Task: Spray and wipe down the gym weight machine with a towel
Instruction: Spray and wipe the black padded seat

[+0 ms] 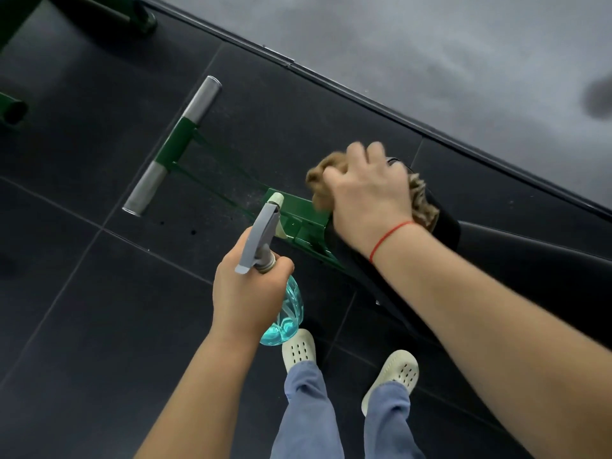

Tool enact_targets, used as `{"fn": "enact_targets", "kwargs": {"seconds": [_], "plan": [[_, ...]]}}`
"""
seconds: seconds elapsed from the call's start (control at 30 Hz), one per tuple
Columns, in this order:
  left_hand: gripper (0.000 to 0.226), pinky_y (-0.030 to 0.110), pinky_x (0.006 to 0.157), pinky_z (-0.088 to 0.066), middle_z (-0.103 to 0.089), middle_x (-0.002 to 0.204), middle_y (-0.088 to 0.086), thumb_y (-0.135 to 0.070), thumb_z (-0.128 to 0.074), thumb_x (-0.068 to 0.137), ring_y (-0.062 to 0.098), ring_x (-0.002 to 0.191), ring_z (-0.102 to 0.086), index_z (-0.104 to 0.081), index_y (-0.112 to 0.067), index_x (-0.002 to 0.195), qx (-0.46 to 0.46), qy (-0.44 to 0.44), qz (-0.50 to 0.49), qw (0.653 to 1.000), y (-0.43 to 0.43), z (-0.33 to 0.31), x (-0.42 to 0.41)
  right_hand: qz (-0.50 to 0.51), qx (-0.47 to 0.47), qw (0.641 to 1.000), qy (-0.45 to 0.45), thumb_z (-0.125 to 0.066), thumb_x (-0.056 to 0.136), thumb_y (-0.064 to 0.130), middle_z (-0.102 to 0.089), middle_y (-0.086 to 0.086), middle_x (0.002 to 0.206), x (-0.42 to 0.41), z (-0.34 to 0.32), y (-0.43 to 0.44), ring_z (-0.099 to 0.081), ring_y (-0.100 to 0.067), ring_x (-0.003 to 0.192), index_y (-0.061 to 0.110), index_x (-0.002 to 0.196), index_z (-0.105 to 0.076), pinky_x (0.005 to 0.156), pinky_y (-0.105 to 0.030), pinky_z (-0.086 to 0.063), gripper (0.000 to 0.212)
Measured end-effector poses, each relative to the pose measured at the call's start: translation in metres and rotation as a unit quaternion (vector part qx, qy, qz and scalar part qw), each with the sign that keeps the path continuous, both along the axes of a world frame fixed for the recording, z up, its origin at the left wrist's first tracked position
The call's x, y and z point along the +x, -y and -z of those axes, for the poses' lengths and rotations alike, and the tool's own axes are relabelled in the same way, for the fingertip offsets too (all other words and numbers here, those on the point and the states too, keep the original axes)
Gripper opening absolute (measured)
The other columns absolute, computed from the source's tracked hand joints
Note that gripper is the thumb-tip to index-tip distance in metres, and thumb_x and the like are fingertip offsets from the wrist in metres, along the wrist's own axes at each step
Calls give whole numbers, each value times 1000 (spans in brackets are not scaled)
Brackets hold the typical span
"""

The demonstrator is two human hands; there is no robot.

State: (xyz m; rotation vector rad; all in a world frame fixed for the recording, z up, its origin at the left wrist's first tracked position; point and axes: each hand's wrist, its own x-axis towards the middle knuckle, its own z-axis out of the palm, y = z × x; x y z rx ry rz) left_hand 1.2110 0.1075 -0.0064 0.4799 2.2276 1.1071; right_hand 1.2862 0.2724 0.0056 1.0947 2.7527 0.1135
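Note:
My right hand (367, 197) grips a bunched brown towel (319, 180) and presses it on the top end of the machine's black pad (447, 226), next to the green metal bracket (298, 210). My left hand (246, 289) holds a spray bottle (284, 309) by its neck; the bottle has turquoise liquid and a grey trigger head with its nozzle pointing toward the bracket. A green frame arm runs from the bracket down to a crossbar with two silver pegs (172, 145). The towel looks blurred.
Dark floor tiles (82, 309) lie below. More green machine frame (20, 44) stands at the upper left. A grey wall (430, 61) rises along the upper right. My feet in pale clogs (347, 359) stand close to the pad's base.

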Motion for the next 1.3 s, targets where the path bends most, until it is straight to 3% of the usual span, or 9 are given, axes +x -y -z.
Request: {"fn": "enact_targets", "kwargs": {"seconds": [0.13, 0.2, 0.43, 0.53, 0.77, 0.93, 1.13, 1.23, 1.3], "plan": [[21, 53, 57, -43, -50, 62, 18, -19, -59, 64, 26, 60, -41, -52, 0, 70, 0, -3, -9, 1000, -5, 4, 0, -72, -69, 995, -17, -69, 79, 27, -50, -6, 117, 7, 1, 56, -45, -34, 110, 26, 106, -68, 72, -41, -25, 27], [22, 53, 57, -43, -49, 59, 17, -18, -59, 63, 32, 60, -40, -50, 2, 68, 3, -6, -2, 1000, -6, 3, 0, -78, -101, 992, -17, -71, 79, 30, -49, -5, 117, 14, 0, 65, -42, -32, 110, 28, 107, -68, 73, -41, -26, 29], [26, 56, 64, -49, -57, 69, 23, -19, -64, 65, 45, 73, -54, -58, 6, 73, 10, -13, 8, 1000, -11, 4, 6, 71, -79, 982, -154, -71, 71, 14, -59, -1, 120, 21, -2, 5, -49, -34, 111, 33, 114, -73, 80, -43, -36, 47], [27, 53, 64, -50, -59, 69, 21, -20, -64, 66, 41, 73, -55, -60, 6, 74, 7, -14, 5, 1000, -11, 2, 9, 23, -73, 988, -138, -72, 72, 15, -56, -4, 126, 30, 12, 11, -47, -37, 116, 33, 119, -69, 79, -46, -37, 50], [24, 54, 63, -50, -60, 70, 19, -20, -63, 67, 43, 71, -55, -61, 3, 75, -2, -21, 37, 999, -6, -3, 11, -82, -103, 958, -256, -69, 69, 12, -63, 0, 122, 89, 44, 72, -48, -33, 118, 35, 100, -76, 83, -46, -40, 39], [28, 57, 61, -48, -60, 75, 25, -18, -61, 68, 46, 70, -50, -57, 8, 77, -5, -27, 60, 998, -3, 0, 14, 25, -139, 944, -299, -51, 76, 20, -69, 1, 112, 136, 74, 105, -52, -27, 110, 32, 92, -80, 76, -47, -47, 35], [13, 55, 63, -50, -57, 68, 20, 2, -70, 79, 44, 72, -54, -58, 4, 73, -6, -23, 56, 998, -2, 7, 23, 136, -175, 836, -502, -67, 77, -7, -60, -6, 119, 121, 34, 76, -55, -31, 113, 18, 112, -76, 96, -44, -48, 44], [17, 50, 60, -47, -55, 65, 22, 1, -70, 77, 40, 64, -49, -56, 9, 73, -4, -8, 60, 998, -3, 6, 27, 153, -179, 829, -507, -69, 83, -4, -56, -5, 129, 86, 29, 48, -48, -26, 123, 20, 124, -70, 103, -45, -44, 48], [26, 42, 56, -37, -44, 58, 14, -9, -66, 70, 28, 58, -37, -47, 9, 70, -1, 11, 59, 998, -5, 4, 31, 157, -183, 850, -469, -60, 83, 4, -55, -2, 134, 74, 36, 43, -45, -26, 126, 27, 126, -69, 101, -51, -42, 50]]}}
